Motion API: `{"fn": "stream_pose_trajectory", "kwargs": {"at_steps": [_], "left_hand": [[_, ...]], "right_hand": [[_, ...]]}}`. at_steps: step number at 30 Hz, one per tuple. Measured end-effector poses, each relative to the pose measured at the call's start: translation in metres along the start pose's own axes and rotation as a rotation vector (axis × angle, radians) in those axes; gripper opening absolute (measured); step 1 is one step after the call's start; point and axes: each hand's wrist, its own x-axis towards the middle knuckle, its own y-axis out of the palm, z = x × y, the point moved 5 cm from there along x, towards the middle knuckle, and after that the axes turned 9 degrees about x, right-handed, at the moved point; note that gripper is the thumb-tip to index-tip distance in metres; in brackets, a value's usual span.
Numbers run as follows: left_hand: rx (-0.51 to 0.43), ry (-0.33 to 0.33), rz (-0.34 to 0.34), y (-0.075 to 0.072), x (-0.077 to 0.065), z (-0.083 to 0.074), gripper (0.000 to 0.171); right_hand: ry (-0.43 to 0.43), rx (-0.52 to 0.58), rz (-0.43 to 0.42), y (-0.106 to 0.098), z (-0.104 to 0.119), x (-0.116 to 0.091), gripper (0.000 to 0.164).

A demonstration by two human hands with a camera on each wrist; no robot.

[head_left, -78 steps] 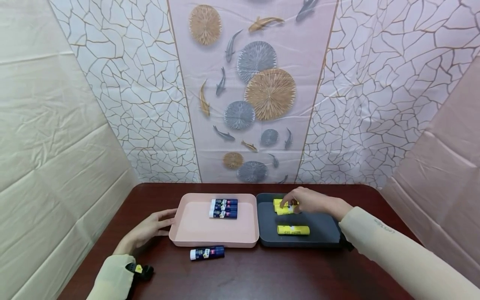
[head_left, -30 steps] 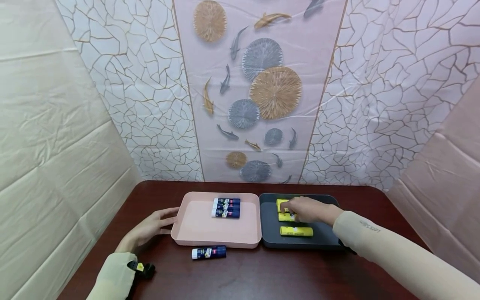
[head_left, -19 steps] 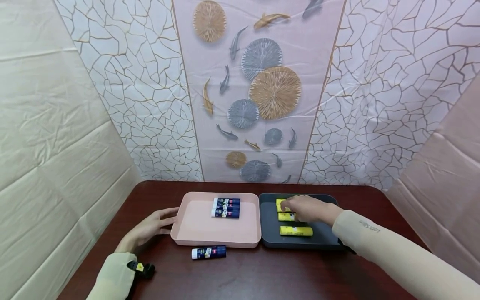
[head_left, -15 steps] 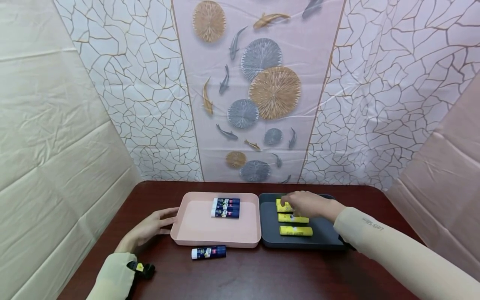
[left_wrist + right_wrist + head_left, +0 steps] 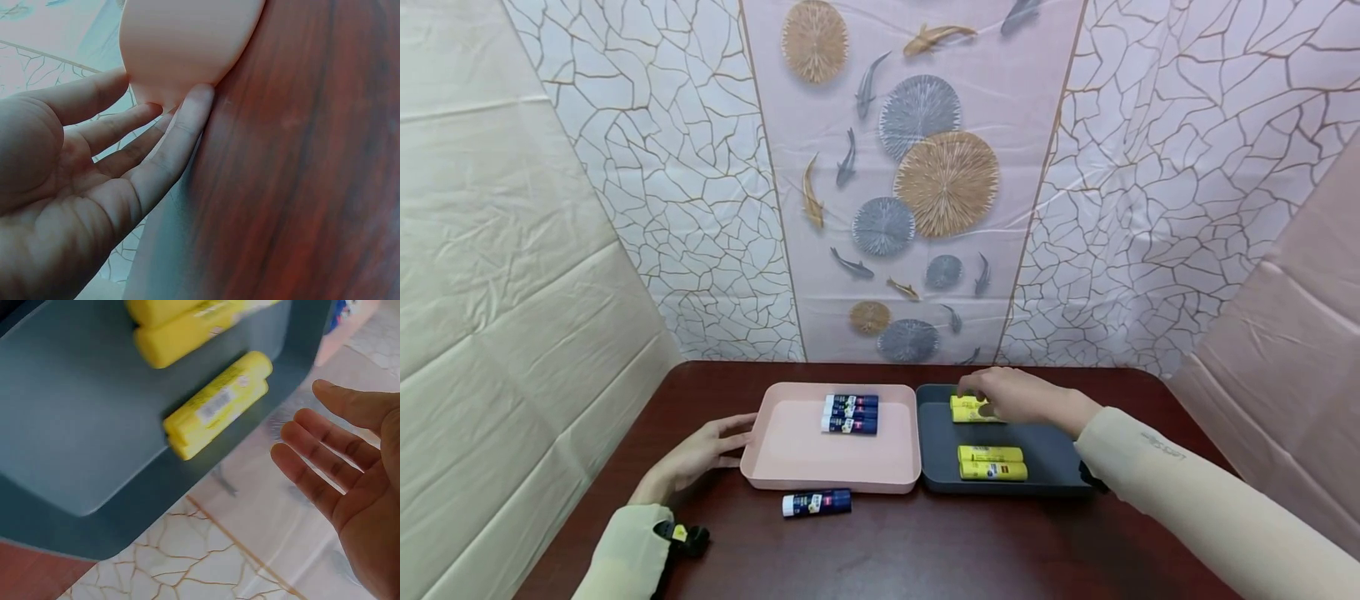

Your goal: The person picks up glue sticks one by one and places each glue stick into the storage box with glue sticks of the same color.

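In the head view, two yellow glue sticks (image 5: 992, 463) lie side by side near the front of the dark grey tray (image 5: 1052, 457). Another yellow pair (image 5: 966, 409) sits at its back, partly covered by my right hand (image 5: 1018, 394). The right wrist view shows that right hand (image 5: 350, 462) with relaxed, spread fingers and nothing in them, apart from the yellow sticks (image 5: 217, 405). My left hand (image 5: 696, 457) touches the left end of the pink tray (image 5: 805, 462) with its fingertips. Close up, the left hand's straight fingers (image 5: 165, 159) meet the tray's outer wall (image 5: 187, 50).
Three navy glue sticks with white caps (image 5: 850, 414) lie together in the pink tray's back right part. One more navy glue stick (image 5: 817, 503) lies on the dark red table (image 5: 880, 550) in front of that tray. A patterned cloth (image 5: 910, 250) hangs behind the table.
One yellow glue stick came forward from the back group, first under my right hand, then on to lie beside the front one. My right hand has lifted and moved back. My left hand stays put.
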Motion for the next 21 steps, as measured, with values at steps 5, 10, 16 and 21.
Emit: {"fn": "stream_pose_trajectory", "kwargs": {"at_steps": [5, 10, 16, 21], "left_hand": [[0.001, -0.002, -0.004, 0.000, 0.000, 0.000, 0.067], [0.008, -0.007, -0.005, 0.000, 0.001, -0.001, 0.066], [0.010, -0.008, 0.001, 0.001, 0.000, -0.001, 0.067], [0.000, 0.001, 0.007, 0.002, -0.001, -0.001, 0.066]], "right_hand": [[-0.047, 0.044, -0.059, -0.008, 0.017, -0.004, 0.034], [-0.087, 0.074, -0.102, -0.008, 0.035, -0.006, 0.036], [-0.138, 0.096, -0.164, -0.001, 0.056, -0.007, 0.037], [-0.164, 0.140, -0.170, 0.011, 0.073, -0.008, 0.037]]}}
